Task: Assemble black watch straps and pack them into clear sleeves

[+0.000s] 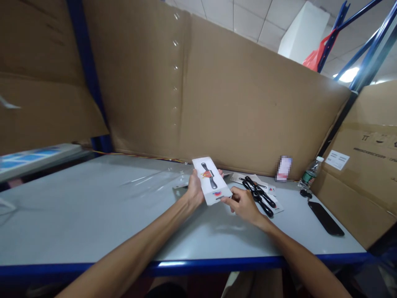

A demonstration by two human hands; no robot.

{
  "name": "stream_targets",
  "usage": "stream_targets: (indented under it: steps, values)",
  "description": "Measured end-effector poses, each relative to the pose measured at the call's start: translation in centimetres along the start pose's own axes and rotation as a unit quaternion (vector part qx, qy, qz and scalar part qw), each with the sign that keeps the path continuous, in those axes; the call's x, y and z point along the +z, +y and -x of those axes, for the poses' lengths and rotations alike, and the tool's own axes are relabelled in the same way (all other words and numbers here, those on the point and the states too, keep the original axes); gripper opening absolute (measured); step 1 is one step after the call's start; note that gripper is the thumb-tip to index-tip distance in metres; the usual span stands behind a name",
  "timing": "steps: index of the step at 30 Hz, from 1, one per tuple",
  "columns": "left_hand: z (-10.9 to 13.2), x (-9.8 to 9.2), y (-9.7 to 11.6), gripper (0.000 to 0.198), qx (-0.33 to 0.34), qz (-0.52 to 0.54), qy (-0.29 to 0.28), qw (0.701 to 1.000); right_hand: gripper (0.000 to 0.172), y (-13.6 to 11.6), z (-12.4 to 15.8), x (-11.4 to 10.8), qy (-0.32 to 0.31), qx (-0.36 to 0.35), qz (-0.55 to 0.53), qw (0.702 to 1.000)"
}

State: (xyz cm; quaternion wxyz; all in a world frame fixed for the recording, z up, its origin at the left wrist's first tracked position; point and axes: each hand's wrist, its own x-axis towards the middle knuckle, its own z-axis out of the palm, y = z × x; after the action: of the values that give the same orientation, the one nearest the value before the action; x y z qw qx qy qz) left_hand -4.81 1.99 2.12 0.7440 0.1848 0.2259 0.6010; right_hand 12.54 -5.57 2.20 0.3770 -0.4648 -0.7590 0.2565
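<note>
A white printed card box (pixel 208 179), with a picture of a black-handled tool on its face, is held tilted above the table. My left hand (pixel 195 188) wraps round it from the left and from behind, with fingertips showing at its far right edge. At the box's lower right corner, my right hand (pixel 243 203) pinches the flap end between thumb and fingers. Several black-handled tools (pixel 258 195) lie crossed on printed cards (pixel 248 179) just right of my right hand. Behind the box, a flat grey piece (pixel 182 185) is partly hidden by my left hand.
Clear plastic bags (pixel 158 180) lie left of my hands on the grey table (pixel 93 223). At the right are a black phone (pixel 326 218), a small black object (pixel 305 193) and a bottle (pixel 312 173). Cardboard walls (pixel 248 103) enclose the back and sides.
</note>
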Motion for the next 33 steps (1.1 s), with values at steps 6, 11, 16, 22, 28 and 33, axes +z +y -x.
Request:
stream_targets:
  steps: [6, 11, 16, 22, 28, 33]
  values:
    - [0.6, 0.4, -0.8, 0.065, -0.031, 0.016, -0.021, 0.999, 0.039, 0.4, 0.0, 0.2, 0.001, 0.008, 0.002, 1.000]
    - [0.6, 0.5, -0.8, 0.067, -0.029, 0.022, -0.035, 0.999, 0.041, 0.1, -0.1, -0.3, -0.087, 0.068, -0.151, 0.982]
    - [0.5, 0.8, -1.5, 0.073, -0.090, -0.001, -0.068, 0.994, 0.047, 0.2, -0.4, -0.6, -0.128, 0.150, -0.330, 0.923]
    - [0.0, 0.7, -3.6, 0.061, -0.165, -0.111, -0.148, 0.969, 0.038, 1.4, -1.4, -0.8, 0.004, 0.208, -0.399, 0.893]
    - [-0.6, 0.6, -2.4, 0.042, 0.071, -0.313, -0.105, 0.941, 0.034, 3.0, -2.5, -3.6, 0.141, 0.168, -0.396, 0.892]
    - [-0.9, -0.4, 0.0, 0.009, 0.279, -0.543, -0.021, 0.792, 0.028, 5.3, -3.4, -4.9, 0.200, 0.201, -0.263, 0.922]
